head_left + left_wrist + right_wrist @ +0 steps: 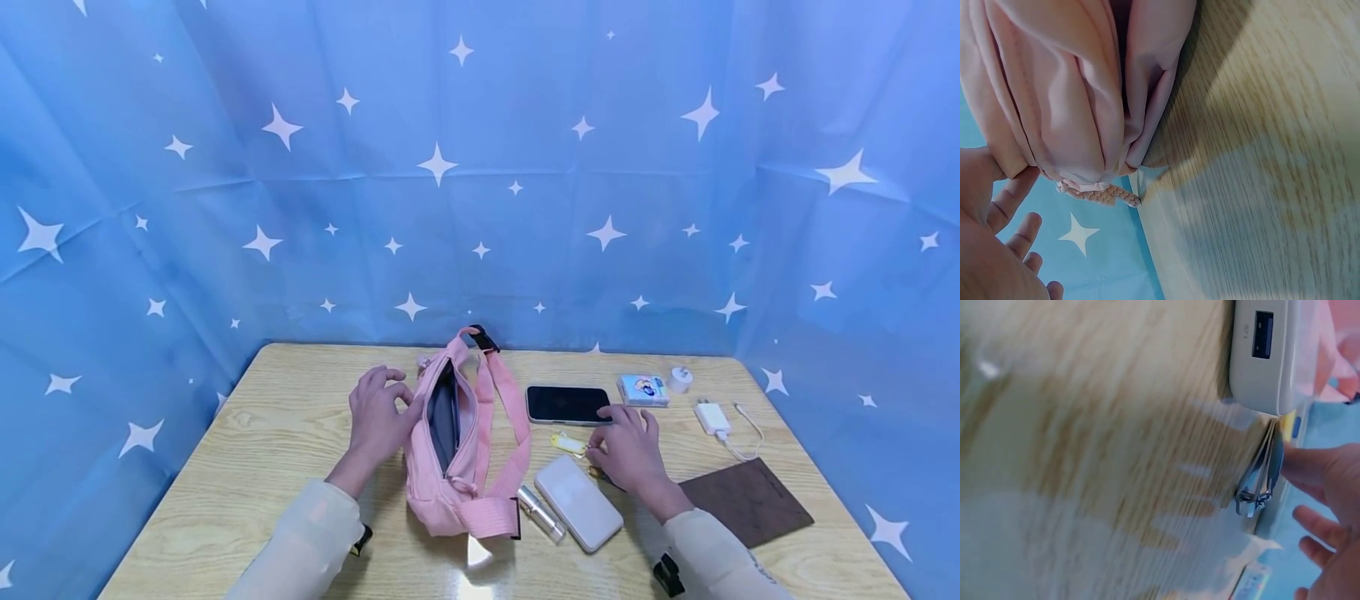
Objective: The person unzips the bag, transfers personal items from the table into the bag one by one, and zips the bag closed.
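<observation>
A pink waist bag (442, 450) stands on the table with its zipped mouth open, showing a dark grey lining. My left hand (382, 412) pinches the bag's left edge between thumb and index finger; in the left wrist view the pink fabric (1072, 94) bunches at those fingertips, the other fingers loose. My right hand (630, 450) pinches at a key ring with a yellow tag (568, 443), its fingertips partly hiding the ring. A metal nail clipper (1263, 469) lies against the thumb in the right wrist view, beside the white power bank (579, 503).
A silver lipstick tube (542, 514) lies between bag and power bank. Behind are a black-screened phone (567, 405), a small blue-white box (642, 390) and a round white plug (680, 379). Rightward lie a charger with cable (712, 417) and a brown leather piece (750, 502).
</observation>
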Tool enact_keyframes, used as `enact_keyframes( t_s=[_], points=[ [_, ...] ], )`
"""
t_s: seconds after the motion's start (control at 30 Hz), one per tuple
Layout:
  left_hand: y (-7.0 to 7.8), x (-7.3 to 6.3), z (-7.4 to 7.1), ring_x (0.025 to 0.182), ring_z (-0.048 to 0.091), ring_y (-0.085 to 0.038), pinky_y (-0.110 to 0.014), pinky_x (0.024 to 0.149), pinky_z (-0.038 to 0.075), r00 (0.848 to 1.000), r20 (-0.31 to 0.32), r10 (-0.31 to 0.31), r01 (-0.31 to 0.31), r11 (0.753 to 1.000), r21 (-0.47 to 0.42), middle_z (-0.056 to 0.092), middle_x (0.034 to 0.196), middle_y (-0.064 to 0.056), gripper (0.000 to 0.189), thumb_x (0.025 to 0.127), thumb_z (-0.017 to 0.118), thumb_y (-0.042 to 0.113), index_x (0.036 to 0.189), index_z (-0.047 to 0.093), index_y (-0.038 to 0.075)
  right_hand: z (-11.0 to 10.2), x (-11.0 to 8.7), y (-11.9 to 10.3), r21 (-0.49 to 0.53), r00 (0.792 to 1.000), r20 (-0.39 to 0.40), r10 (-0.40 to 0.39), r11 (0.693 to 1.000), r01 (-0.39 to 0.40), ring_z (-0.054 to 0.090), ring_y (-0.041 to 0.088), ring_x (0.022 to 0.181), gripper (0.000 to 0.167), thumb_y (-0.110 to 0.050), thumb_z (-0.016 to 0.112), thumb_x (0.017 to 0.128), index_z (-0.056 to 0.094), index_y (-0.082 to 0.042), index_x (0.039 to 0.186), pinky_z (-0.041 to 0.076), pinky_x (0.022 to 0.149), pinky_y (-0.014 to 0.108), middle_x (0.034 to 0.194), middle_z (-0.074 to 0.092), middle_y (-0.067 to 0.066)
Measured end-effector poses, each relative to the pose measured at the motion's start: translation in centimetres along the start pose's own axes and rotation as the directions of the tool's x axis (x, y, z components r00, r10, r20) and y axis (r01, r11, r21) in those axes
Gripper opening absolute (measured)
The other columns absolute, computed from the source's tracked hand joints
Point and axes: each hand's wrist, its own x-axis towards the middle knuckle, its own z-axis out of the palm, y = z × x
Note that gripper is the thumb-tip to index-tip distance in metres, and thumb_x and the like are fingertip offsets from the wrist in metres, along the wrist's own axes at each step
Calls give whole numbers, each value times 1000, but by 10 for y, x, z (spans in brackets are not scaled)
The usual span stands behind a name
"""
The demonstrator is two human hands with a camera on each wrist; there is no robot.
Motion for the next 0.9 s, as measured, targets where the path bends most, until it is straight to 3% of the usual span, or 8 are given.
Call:
enact_keyframes(
  t_s=[0.27, 0.57, 0.9],
  points=[
    [0, 0, 1, 135, 37, -32, -57, 110, 21, 1000, -9, 5, -6, 1000, -5, 61, 121, -7, 25, 85, 71, 27, 64, 64, 15, -6, 2, 1, -10, 998, -56, -35, 999, 34, 45, 37, 124, 11, -21, 78, 79, 74, -26, 70, 20, 104, 67, 127, 60, 12],
    [1, 1, 1, 136, 36, -33, -56, 111, 21, 1000, -10, 6, -7, 1000, -9, 61, 121, -7, 25, 85, 71, 27, 65, 64, 15, -17, 10, -2, 60, 987, -152, -61, 996, 71, 42, 39, 128, 3, -22, 76, 83, 76, -22, 80, 16, 108, 66, 129, 59, 12],
    [1, 0, 2, 137, 36, -32, -57, 111, 21, 1000, 0, -1, 1, 1000, -12, 61, 122, -7, 25, 85, 70, 28, 65, 64, 15, -25, 19, -10, 93, 983, -170, -72, 992, 88, 44, 38, 126, 5, -22, 76, 83, 77, -18, 85, 14, 109, 67, 128, 60, 13]
  ],
)
